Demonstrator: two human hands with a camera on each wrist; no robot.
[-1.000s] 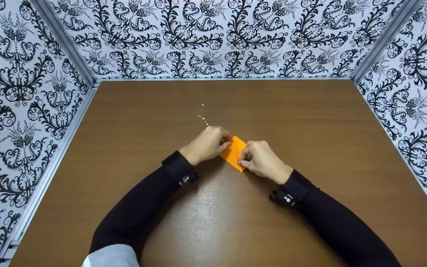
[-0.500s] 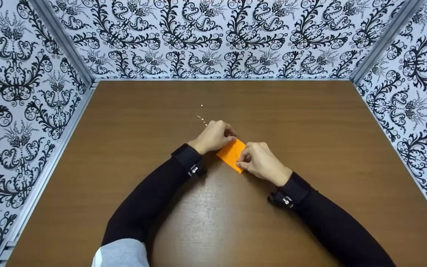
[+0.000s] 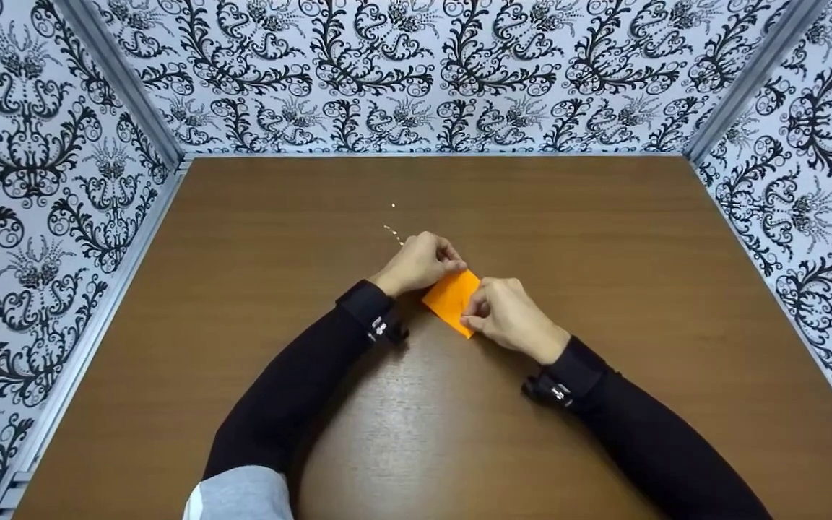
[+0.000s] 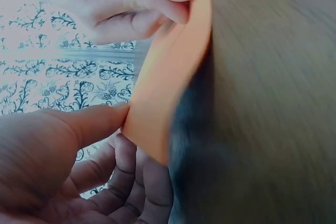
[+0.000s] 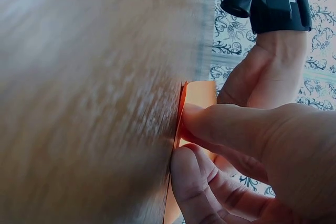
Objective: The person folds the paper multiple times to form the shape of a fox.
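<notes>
A small orange sheet of paper (image 3: 451,297) lies between the two hands near the middle of the table. My left hand (image 3: 423,261) pinches its far corner between thumb and fingertips. Its near right side is pinched by my right hand (image 3: 506,314), with the fingers covering that edge. In the left wrist view the paper (image 4: 163,87) curves upward, with a shadow between it and the tabletop. Layered edges of the paper (image 5: 199,94) show in the right wrist view, beside the right thumb.
Several tiny pale bits (image 3: 394,231) lie on the brown wooden table (image 3: 604,238) beyond the left hand. Walls with a black-and-white scroll pattern (image 3: 401,65) enclose the table's back and both sides. Each wrist wears a black camera strap (image 3: 369,310).
My left hand has slid along the paper, away and to the right, toward the far corner, uncovering more of the left side. My right hand has stayed almost still, holding on.
</notes>
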